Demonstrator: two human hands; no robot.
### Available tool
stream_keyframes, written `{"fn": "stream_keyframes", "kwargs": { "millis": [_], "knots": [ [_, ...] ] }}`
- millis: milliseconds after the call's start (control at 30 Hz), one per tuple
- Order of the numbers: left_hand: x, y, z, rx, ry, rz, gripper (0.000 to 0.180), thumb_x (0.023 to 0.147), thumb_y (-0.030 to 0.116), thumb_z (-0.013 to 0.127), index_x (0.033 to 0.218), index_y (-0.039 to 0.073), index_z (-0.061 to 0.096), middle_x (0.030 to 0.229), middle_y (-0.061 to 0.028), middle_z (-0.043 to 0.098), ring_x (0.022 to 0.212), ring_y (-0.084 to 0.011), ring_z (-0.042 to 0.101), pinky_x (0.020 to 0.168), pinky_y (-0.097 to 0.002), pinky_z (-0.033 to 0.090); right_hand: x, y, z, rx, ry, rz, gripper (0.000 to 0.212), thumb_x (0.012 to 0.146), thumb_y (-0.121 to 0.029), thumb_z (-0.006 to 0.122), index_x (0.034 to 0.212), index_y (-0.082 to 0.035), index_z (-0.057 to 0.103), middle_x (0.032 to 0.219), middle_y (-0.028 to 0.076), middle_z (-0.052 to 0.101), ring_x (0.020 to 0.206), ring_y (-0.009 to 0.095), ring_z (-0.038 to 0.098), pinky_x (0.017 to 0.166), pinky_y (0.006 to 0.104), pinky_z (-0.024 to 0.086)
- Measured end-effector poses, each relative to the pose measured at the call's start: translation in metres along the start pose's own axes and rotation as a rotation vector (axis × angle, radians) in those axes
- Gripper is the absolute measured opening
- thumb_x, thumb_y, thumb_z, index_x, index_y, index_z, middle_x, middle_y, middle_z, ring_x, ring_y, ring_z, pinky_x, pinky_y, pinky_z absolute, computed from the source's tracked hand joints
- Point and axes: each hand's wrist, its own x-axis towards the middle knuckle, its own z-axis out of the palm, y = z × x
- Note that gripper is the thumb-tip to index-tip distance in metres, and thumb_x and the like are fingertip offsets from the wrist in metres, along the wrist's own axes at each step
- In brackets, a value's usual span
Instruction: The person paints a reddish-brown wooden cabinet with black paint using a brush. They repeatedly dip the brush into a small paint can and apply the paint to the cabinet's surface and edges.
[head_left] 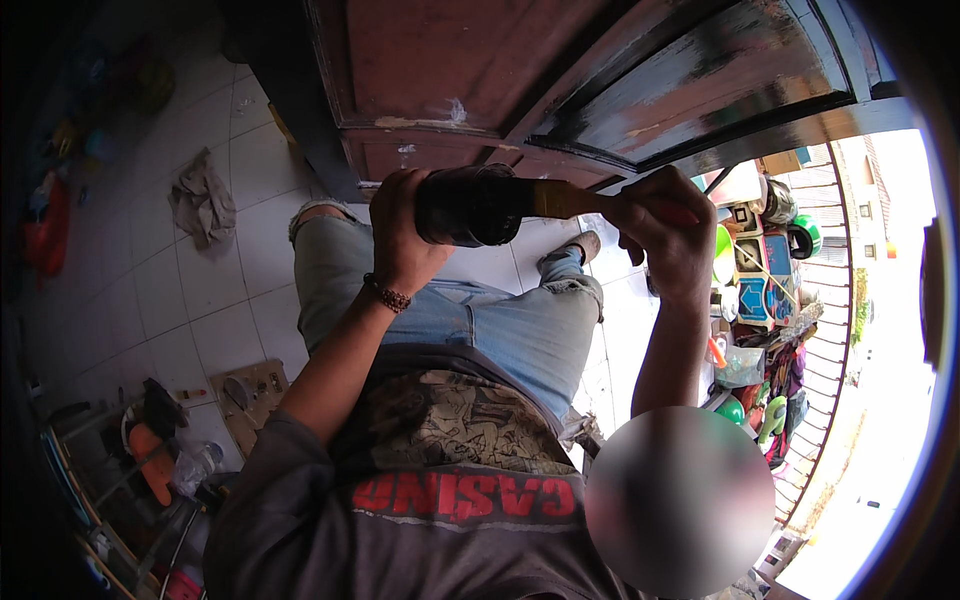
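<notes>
At twelve o'clock, the left hand (400,235) hugs a round black can (455,208). The right hand (668,230) holds a red-handled paintbrush (553,198) at the can's mouth. The shiny dark wooden panel (690,90) between one and two looks painted; the dull red-brown wooden panel (430,60) near twelve, not yet.

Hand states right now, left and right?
Left hand: closed around a dark container.
Right hand: closed, holding a brush by its red handle.

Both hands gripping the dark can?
No, only the left hand grips the dark can, while the right hand holds the brush.
</notes>
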Motion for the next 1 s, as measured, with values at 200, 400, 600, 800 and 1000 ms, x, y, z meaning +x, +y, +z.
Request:
{"fn": "stream_keyframes", "kwargs": {
  "millis": [200,400,600,800,1000],
  "knots": [
    [-0.007,0.002,0.003,-0.081,-0.025,-0.063,0.081,0.048,0.001,0.08,0.124,0.004,0.051,0.117,-0.0174,0.058,0.112,-0.0399,0.054,0.098,-0.0487,0.042,-0.008,0.016,-0.001,0.077,0.003,-0.064,0.016,0.079,-0.004,0.078,0.084,-0.001,0.063,0.073,0.007,0.067,0.055,0.009,0.059,0.044,0.0221,0.043],
    [-0.003,0.008,0.003,-0.048,-0.041,-0.025,0.081,0.047,0.001,0.079,0.123,0.004,0.052,0.116,-0.0169,0.058,0.111,-0.0394,0.055,0.096,-0.0482,0.043,-0.016,0.008,0.011,-0.219,-0.153,-0.089,0.018,0.074,-0.001,0.083,0.08,-0.003,0.067,0.072,0.003,0.068,0.066,0.007,0.063,0.061,0.0235,0.051],
    [0.0,0.01,0.002,-0.064,-0.04,-0.011,0.078,0.047,0.0,0.079,0.121,0.004,0.053,0.115,-0.0164,0.059,0.109,-0.0393,0.056,0.096,-0.0477,0.043,-0.015,0.0,-0.002,-0.301,-0.149,-0.056,0.015,0.074,0.0,0.081,0.08,-0.001,0.067,0.07,0.004,0.066,0.063,0.009,0.063,0.056,0.0233,0.049],
    [-0.003,0.004,0.002,-0.056,-0.033,-0.03,0.077,0.047,0.0,0.079,0.12,0.003,0.053,0.113,-0.0174,0.06,0.108,-0.0397,0.056,0.094,-0.0474,0.045,-0.012,0.007,-0.025,-0.362,-0.12,-0.343,0.014,0.076,0.006,0.077,0.083,0.001,0.067,0.077,0.005,0.068,0.064,0.008,0.062,0.055,0.0218,0.047],
    [-0.002,0.007,0.002,-0.081,-0.047,-0.039,0.075,0.048,0.001,0.079,0.119,0.003,0.054,0.112,-0.0175,0.06,0.107,-0.04,0.057,0.094,-0.0472,0.045,-0.01,0.007,-0.012,-0.129,-0.217,-0.21,0.017,0.076,0.01,0.076,0.09,0.003,0.069,0.092,0.009,0.069,0.075,0.013,0.068,0.065,0.0259,0.056]
  ]
}}
